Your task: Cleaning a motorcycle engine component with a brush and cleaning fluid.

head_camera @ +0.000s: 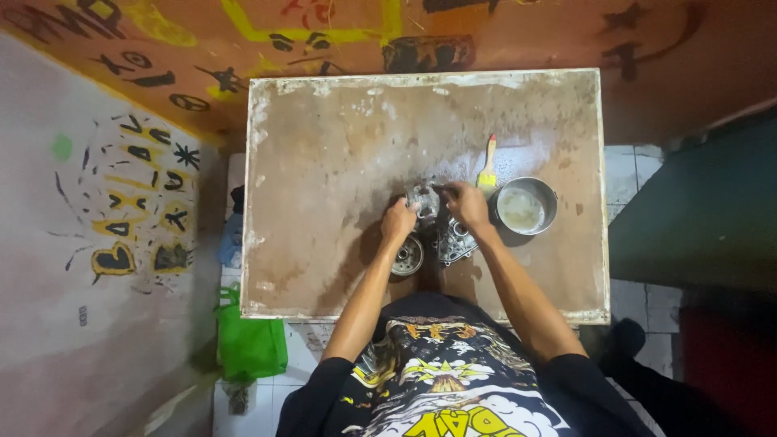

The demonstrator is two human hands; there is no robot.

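The left hand (398, 220) clamps its fingers round a small grey metal engine part (422, 197) mid-desk (324, 162), steadying it while the right hand (468, 204) pinches a thin tool against it. The metal bowl (526, 206) and yellow-handled brush (487, 168) sit just beside, within reach; two more metal parts (449, 241) lie below the hands.

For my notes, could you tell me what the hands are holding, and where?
Both hands hold a small grey metal part: the left hand at its lower left edge, the right hand at its right side. Finer grip detail cannot be told.
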